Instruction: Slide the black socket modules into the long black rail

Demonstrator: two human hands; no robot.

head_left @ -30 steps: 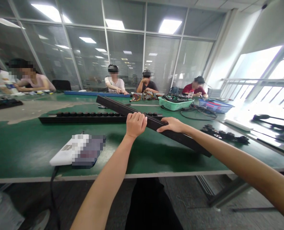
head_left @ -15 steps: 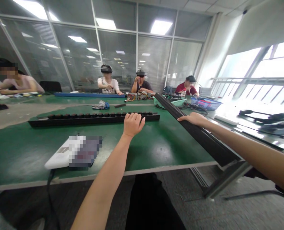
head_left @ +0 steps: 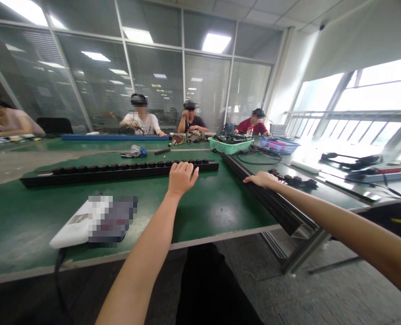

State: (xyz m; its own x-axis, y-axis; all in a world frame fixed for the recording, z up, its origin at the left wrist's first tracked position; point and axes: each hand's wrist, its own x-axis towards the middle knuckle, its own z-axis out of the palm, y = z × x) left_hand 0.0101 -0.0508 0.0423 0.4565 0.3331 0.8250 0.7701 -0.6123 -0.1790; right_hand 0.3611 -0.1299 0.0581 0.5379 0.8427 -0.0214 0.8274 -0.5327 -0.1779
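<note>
Shifted right since the earlier frame, the black rail (head_left: 258, 192) now slants along the right side of the green table (head_left: 217, 212), its near end jutting past the edge. The right hand (head_left: 261, 179) lies open on top of it, with fingers flat, not clenched. The left hand (head_left: 182, 177) has its fingers curled over the near edge of the black strip (head_left: 102, 170), whose row of round knobs runs across mid-frame. A pixelated white pad (head_left: 81, 223) sits lower left — a green basket (head_left: 230, 146) and co-workers (head_left: 190, 118) are at the far end.
</note>
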